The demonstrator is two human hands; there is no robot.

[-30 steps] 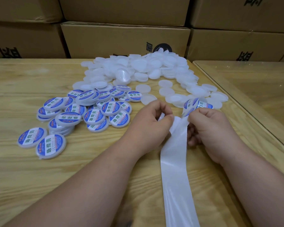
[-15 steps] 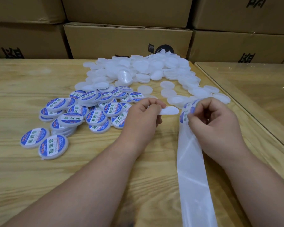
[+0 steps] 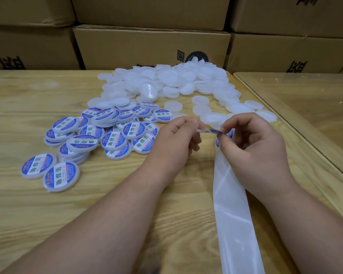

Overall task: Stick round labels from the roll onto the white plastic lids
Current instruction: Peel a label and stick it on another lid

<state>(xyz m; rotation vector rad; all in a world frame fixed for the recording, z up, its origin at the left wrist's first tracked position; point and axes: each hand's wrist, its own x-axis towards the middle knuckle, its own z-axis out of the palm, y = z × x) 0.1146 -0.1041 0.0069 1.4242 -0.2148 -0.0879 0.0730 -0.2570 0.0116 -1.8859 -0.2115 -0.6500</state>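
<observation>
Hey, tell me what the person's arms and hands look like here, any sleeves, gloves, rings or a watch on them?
Both forearms come in bare from the bottom edge, with no sleeve showing anywhere in view. The left hand and right hand wear no gloves, and no ring, watch or bracelet shows on either wrist or on the fingers that can be seen. The fingernails look short and unpainted.

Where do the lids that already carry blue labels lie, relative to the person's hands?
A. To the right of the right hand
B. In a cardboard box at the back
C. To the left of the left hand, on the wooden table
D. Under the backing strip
C: the labelled lids lie in a loose heap on the table, left of the left hand, while the bare white lids are heaped farther back.
</observation>
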